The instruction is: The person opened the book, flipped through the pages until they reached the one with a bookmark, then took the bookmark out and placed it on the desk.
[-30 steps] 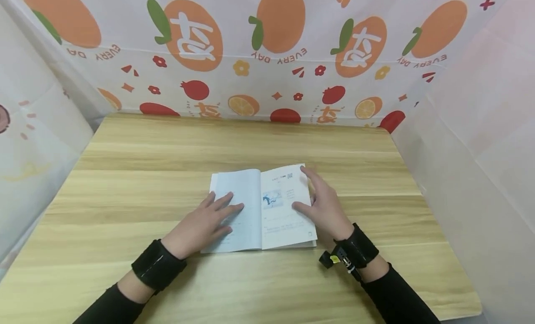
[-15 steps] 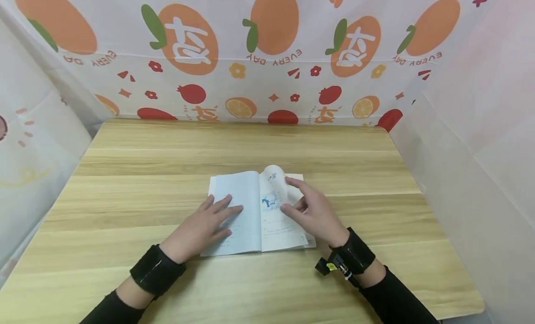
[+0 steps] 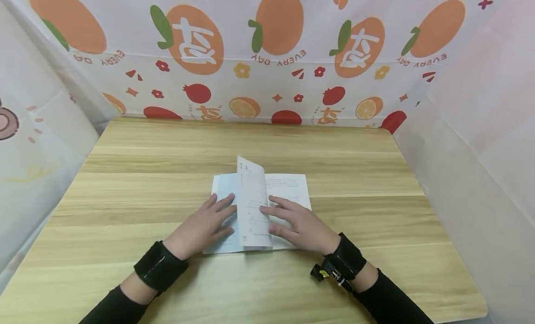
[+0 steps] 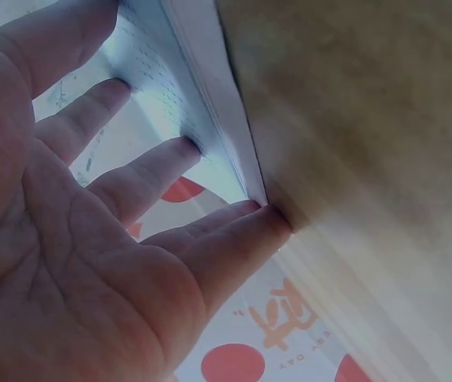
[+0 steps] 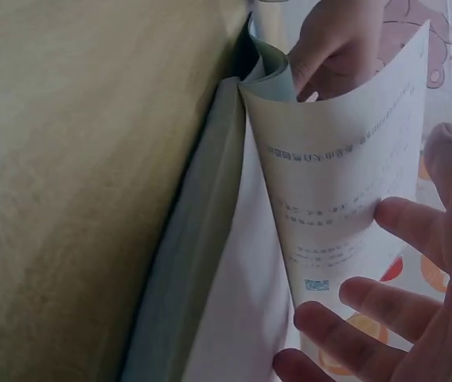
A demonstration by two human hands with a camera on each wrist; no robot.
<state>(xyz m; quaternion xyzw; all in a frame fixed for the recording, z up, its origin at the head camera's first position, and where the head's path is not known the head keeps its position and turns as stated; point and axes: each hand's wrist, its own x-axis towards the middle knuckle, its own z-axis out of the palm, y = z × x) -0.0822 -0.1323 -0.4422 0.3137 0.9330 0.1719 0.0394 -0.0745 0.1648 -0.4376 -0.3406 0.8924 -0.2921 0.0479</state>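
An open book [image 3: 288,184] with printed pages lies at the middle of the table. One page [image 3: 252,198] stands up from its spine, curved over toward the left side. My left hand [image 3: 199,227] rests spread on the left-hand page, fingers apart; in the left wrist view its fingertips press that page [image 4: 156,60] along the book's edge. My right hand [image 3: 307,225], fingers extended, is over the right half with fingertips against the raised page. In the right wrist view, those spread fingers [image 5: 421,227] touch the back of the curved printed page [image 5: 329,179].
The wooden table [image 3: 355,166] stretches around the book on all sides. A fruit-printed curtain [image 3: 280,68] hangs along its far edge, with pale cloth [image 3: 468,143] on the right and more at the left. Both wrists wear black straps [image 3: 161,266].
My right hand has moved left, carrying the right page up off the book and over past the spine. The text page beneath now shows. My left hand has stayed in place.
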